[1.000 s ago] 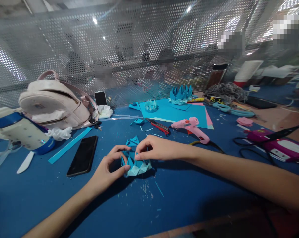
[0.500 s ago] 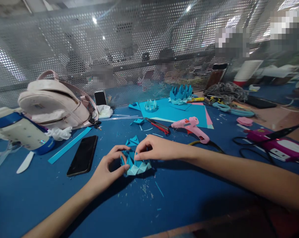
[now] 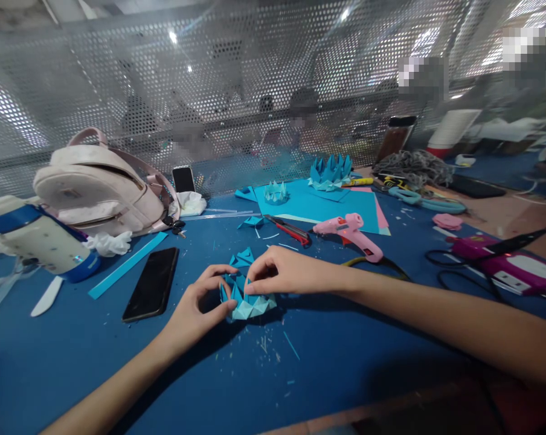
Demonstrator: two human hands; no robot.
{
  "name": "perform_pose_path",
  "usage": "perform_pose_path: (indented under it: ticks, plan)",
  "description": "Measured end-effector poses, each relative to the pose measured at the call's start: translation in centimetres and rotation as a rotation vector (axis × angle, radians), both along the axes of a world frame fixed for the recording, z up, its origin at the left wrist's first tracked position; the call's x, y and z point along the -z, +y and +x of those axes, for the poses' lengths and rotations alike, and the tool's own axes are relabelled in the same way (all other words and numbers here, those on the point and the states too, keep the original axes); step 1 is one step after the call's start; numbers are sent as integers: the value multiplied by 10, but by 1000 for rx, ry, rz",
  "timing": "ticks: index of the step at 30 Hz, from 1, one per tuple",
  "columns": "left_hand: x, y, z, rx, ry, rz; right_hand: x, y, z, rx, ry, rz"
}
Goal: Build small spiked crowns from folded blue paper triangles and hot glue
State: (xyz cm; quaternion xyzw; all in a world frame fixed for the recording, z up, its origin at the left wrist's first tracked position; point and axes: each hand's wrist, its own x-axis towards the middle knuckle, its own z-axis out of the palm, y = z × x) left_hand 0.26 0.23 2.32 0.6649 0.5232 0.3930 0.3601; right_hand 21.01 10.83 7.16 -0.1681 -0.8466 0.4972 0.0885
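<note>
A folded-paper ring (image 3: 253, 307), light blue at its base with darker blue points above, rests on the blue table in front of me. My left hand (image 3: 209, 296) grips its left side between thumb and fingers. At its upper right, my right hand (image 3: 273, 272) pinches one of the dark blue paper points (image 3: 238, 291); the fingertips partly cover it. Just behind lie more folded blue pieces (image 3: 242, 258). Farther back, a red utility knife (image 3: 293, 231) and a pink glue gun (image 3: 348, 232) lie on the table.
A black phone (image 3: 151, 284) and a blue paper strip (image 3: 128, 266) lie left, near a bottle (image 3: 41, 238) and a pale backpack (image 3: 96, 187). Blue sheets (image 3: 295, 205) carry a small paper ring (image 3: 276, 193) and a taller one (image 3: 330, 174). At right sits a magenta power strip (image 3: 504, 263).
Almost nothing differs. Both hands keep their hold on the paper ring, and the right fingertips have shifted very slightly.
</note>
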Motion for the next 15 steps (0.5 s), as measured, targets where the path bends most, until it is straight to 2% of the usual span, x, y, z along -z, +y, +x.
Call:
perform_pose_path:
  ticks: [8,15]
  plan:
    - [-1,-1,1,-11,100,47,1,-2,-1,24,11,0]
    - [-4,-4,5,-11,93,53,2,-5,-2,41,32,22]
